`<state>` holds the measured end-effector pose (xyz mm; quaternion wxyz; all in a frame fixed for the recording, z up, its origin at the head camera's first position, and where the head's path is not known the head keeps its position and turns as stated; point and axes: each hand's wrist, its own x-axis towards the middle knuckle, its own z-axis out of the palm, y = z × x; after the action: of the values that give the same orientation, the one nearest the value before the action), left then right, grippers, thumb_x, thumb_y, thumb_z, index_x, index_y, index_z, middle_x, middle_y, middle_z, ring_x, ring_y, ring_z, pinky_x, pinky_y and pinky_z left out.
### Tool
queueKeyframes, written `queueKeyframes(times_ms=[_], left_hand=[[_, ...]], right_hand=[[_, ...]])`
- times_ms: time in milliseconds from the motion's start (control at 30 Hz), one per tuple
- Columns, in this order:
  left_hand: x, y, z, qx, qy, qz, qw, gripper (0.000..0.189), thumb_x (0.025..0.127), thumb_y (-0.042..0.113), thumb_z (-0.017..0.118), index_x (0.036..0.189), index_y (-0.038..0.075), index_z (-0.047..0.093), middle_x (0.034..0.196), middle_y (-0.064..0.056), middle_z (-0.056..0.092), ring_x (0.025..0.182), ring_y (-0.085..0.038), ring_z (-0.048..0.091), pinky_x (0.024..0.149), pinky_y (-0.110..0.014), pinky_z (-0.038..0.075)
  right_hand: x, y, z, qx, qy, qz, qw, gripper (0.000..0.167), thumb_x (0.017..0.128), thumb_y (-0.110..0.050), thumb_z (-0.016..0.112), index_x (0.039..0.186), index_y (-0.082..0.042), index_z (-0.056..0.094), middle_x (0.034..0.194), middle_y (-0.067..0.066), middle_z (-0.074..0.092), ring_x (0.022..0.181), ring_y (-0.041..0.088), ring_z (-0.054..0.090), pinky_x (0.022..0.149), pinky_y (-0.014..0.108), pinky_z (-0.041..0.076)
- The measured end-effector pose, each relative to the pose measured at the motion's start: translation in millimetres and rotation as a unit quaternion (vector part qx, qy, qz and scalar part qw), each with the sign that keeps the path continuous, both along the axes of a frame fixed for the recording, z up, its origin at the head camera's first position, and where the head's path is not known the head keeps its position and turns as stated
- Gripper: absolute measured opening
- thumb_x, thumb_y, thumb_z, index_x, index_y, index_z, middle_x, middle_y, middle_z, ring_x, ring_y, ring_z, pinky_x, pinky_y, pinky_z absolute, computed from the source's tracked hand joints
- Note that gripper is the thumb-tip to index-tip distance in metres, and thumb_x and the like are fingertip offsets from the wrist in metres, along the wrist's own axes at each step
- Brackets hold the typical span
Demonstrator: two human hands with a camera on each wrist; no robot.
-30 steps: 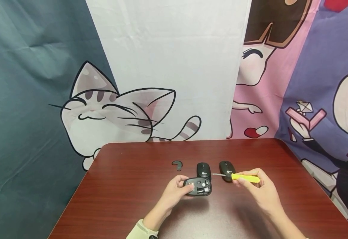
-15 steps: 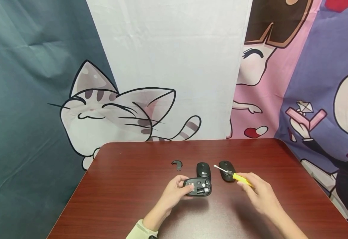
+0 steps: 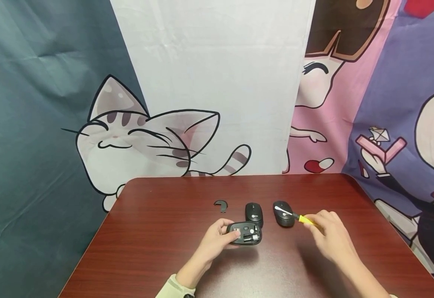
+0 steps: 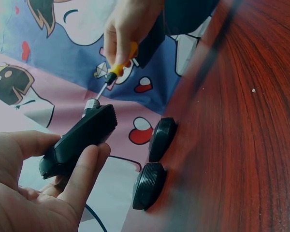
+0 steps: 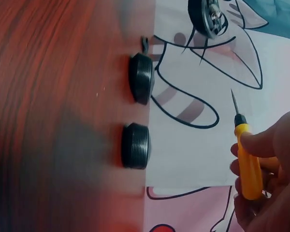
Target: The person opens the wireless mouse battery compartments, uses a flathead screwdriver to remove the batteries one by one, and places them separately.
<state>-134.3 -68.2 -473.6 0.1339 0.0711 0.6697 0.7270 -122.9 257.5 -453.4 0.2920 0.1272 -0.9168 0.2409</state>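
My left hand (image 3: pixel 214 240) holds a black computer mouse (image 3: pixel 252 238) above the table, underside up, thumb on top and fingers beneath. Its cover is off, showing a compartment with a dark and silvery cylinder, apparently a battery. My right hand (image 3: pixel 330 236) grips a screwdriver (image 3: pixel 308 220) by its yellow handle. The thin metal shaft points up and left, apart from the held mouse; in the right wrist view the yellow handle (image 5: pixel 250 169) lies between thumb and curled fingers. In the left wrist view a silvery end (image 4: pixel 91 104) sticks out of the mouse.
Two more black mice stand on the brown table (image 3: pixel 135 248): one (image 3: pixel 254 212) behind the held mouse, another (image 3: pixel 283 213) near the screwdriver shaft. A small curved black cover (image 3: pixel 221 205) lies farther left. Printed cloth (image 3: pixel 217 62) hangs behind the table.
My right hand has moved right and slightly back with the screwdriver, whose shaft now tilts up and left, farther from the held mouse. My left hand has shifted slightly left.
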Motion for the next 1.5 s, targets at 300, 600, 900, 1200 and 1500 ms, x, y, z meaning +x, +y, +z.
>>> queueKeyframes(times_ms=[300, 600, 900, 1200, 1500], left_hand=[[1.8, -0.6, -1.4, 0.004, 0.003, 0.001, 1.0, 0.039, 0.092, 0.009, 0.07, 0.122, -0.009, 0.052, 0.103, -0.015, 0.072, 0.084, -0.02, 0.073, 0.076, -0.04, 0.064], [-0.2, -2.7, -3.3, -0.003, 0.001, -0.006, 1.0, 0.041, 0.094, 0.009, 0.07, 0.125, -0.009, 0.051, 0.103, -0.016, 0.071, 0.088, -0.024, 0.074, 0.08, -0.045, 0.063], [-0.2, -3.6, -4.0, -0.002, -0.004, -0.006, 1.0, 0.043, 0.094, 0.01, 0.07, 0.126, -0.01, 0.05, 0.103, -0.015, 0.071, 0.088, -0.023, 0.074, 0.079, -0.043, 0.063], [-1.0, -3.8, -6.0, -0.002, -0.007, -0.008, 0.9999, 0.042, 0.093, 0.011, 0.071, 0.125, -0.009, 0.051, 0.102, -0.015, 0.071, 0.087, -0.022, 0.073, 0.078, -0.04, 0.063], [-0.6, -3.7, -7.7, -0.003, -0.005, -0.015, 0.9999, 0.042, 0.093, 0.01, 0.07, 0.125, -0.01, 0.05, 0.102, -0.014, 0.07, 0.086, -0.021, 0.073, 0.08, -0.045, 0.063]], right_hand=[[-5.3, 9.2, -6.6, 0.024, -0.101, -0.035, 0.994, 0.021, 0.083, -0.011, 0.081, 0.102, -0.006, 0.075, 0.091, 0.005, 0.073, 0.078, 0.026, 0.066, 0.068, 0.049, 0.054], [-19.2, 18.1, -14.6, 0.024, -0.183, -0.044, 0.9818, 0.016, 0.088, -0.018, 0.076, 0.095, -0.004, 0.072, 0.084, 0.008, 0.071, 0.073, 0.028, 0.064, 0.063, 0.048, 0.051], [-34.3, 25.6, -31.3, 0.022, -0.23, -0.05, 0.9717, 0.021, 0.091, -0.02, 0.073, 0.098, 0.0, 0.071, 0.083, 0.012, 0.07, 0.075, 0.03, 0.065, 0.066, 0.051, 0.052], [-41.5, 27.0, -38.6, 0.039, -0.251, -0.057, 0.9654, 0.023, 0.09, -0.018, 0.072, 0.098, 0.004, 0.07, 0.081, 0.013, 0.069, 0.073, 0.03, 0.063, 0.064, 0.051, 0.051], [-47.7, 29.7, -42.0, 0.051, -0.283, -0.066, 0.9554, 0.024, 0.09, -0.017, 0.072, 0.098, 0.005, 0.07, 0.082, 0.014, 0.068, 0.071, 0.028, 0.06, 0.064, 0.049, 0.05]])
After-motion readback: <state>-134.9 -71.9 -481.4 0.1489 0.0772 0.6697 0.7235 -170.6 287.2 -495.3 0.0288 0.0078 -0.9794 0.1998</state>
